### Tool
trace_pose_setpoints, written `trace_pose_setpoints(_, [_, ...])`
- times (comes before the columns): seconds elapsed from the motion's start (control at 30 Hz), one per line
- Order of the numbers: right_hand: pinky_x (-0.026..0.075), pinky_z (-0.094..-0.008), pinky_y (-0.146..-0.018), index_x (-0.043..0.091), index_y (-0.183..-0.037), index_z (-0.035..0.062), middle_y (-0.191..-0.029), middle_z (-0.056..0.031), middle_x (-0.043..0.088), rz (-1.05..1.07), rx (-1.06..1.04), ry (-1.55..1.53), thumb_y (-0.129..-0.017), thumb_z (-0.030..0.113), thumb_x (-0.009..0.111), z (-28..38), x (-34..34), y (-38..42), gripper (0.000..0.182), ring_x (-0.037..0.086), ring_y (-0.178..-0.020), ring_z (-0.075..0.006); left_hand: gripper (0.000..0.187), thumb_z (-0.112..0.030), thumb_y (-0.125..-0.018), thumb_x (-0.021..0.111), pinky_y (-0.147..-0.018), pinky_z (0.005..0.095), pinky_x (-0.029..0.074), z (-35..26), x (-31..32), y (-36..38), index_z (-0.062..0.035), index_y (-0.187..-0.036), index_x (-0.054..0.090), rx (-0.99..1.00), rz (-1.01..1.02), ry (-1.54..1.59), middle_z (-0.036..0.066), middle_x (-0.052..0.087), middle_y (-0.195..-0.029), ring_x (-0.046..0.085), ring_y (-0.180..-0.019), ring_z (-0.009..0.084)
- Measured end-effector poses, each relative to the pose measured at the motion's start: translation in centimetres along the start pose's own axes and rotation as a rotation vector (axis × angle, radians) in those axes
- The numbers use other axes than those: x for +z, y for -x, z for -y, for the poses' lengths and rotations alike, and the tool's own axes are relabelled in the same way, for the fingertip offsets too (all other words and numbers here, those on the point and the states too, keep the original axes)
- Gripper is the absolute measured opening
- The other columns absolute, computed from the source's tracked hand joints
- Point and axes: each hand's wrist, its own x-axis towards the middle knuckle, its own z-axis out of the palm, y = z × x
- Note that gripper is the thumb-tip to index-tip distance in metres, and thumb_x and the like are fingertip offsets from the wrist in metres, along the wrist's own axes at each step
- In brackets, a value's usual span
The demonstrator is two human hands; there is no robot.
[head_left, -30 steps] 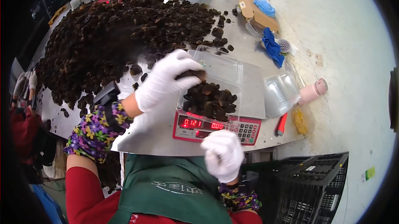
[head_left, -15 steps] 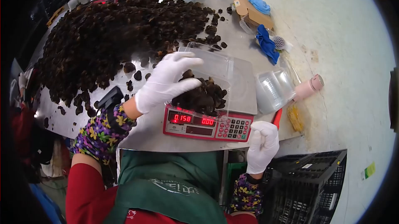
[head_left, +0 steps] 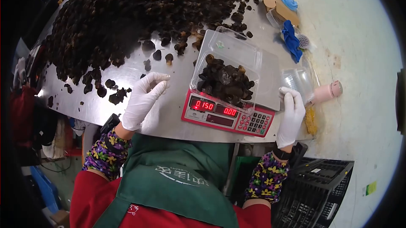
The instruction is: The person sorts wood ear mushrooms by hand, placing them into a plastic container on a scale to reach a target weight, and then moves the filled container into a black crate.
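Note:
On the red-framed digital scale (head_left: 207,119) sits a clear plastic clamshell box (head_left: 247,54), its lid folded back, holding a heap of dark brown mushroom pieces (head_left: 228,82). The display reads 0.150. To the left of the scale, my gloved left hand (head_left: 143,101) is raised above the metal table, fingers bent, thumb just below the fingertips, nothing visible between them. My gloved right hand (head_left: 292,116) is at the scale's right edge. Its fingers stretch out close in front of stacked clear boxes (head_left: 298,80).
A large pile of dark mushrooms (head_left: 127,20) covers the far left of the metal table (head_left: 169,122), with loose pieces scattered around. A blue cloth (head_left: 292,39), a cardboard box (head_left: 275,8) and a pink bottle (head_left: 327,92) lie along the right. Black crates (head_left: 317,185) stand lower right.
My left hand has drawn back from over the box to the left. My right hand's curled fingers have straightened and moved up. The reading dropped from 0.158 to 0.150. The view has shifted.

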Motion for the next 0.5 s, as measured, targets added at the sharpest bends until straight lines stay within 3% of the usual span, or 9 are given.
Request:
trace_pose_setpoints(0.23, [0.05,-0.0288,-0.091,0.065,-0.114,0.0028,-0.113,-0.0041,0.066,0.061,0.307,-0.23,-0.103,0.015,0.054,-1.3,2.6,-5.2,0.02,0.063,-0.103,-0.0143,0.021,-0.014,-0.1,0.061,-0.072,0.0213,0.046,0.5,0.0,-2.2,-0.0018,-0.116,0.067,0.02,0.009,-0.013,0.0,0.069,-0.094,0.06,-0.084,0.0065])
trace_pose_setpoints(0.33, [0.05,-0.0292,-0.092,0.065,-0.115,0.0034,-0.114,-0.0045,0.066,0.099,0.221,-0.224,-0.103,0.015,0.054,-1.2,2.7,-5.4,0.02,0.063,-0.104,-0.0147,0.019,-0.009,-0.096,0.062,-0.072,0.0234,0.049,0.4,-1.6,-4.4,0.0017,-0.111,0.068,0.148,-0.041,-0.143,0.001,0.067,-0.089,0.06,-0.081,0.0057])
trace_pose_setpoints(0.4, [0.05,-0.0306,-0.094,0.066,-0.113,0.0023,-0.114,-0.0056,0.065,0.052,0.166,-0.182,-0.103,0.013,0.052,-0.2,2.9,-4.4,0.021,0.063,-0.105,-0.0157,0.018,-0.009,-0.095,0.064,-0.071,0.024,0.05,0.7,-3.2,-6.3,0.0003,-0.109,0.069,0.251,-0.203,-0.362,0.001,0.066,-0.086,0.06,-0.077,0.0063])
trace_pose_setpoints(0.5, [0.049,-0.0314,-0.097,0.067,-0.113,0.0014,-0.114,-0.0059,0.065,0.056,0.106,-0.118,-0.102,0.012,0.051,0.7,2.6,-2.8,0.021,0.062,-0.107,-0.0161,0.021,-0.016,-0.088,0.072,-0.072,0.0318,0.053,3.1,-5.1,-8.1,-0.0087,-0.107,0.07,0.339,-0.112,-0.785,0.008,0.068,-0.091,0.067,-0.08,0.0188])
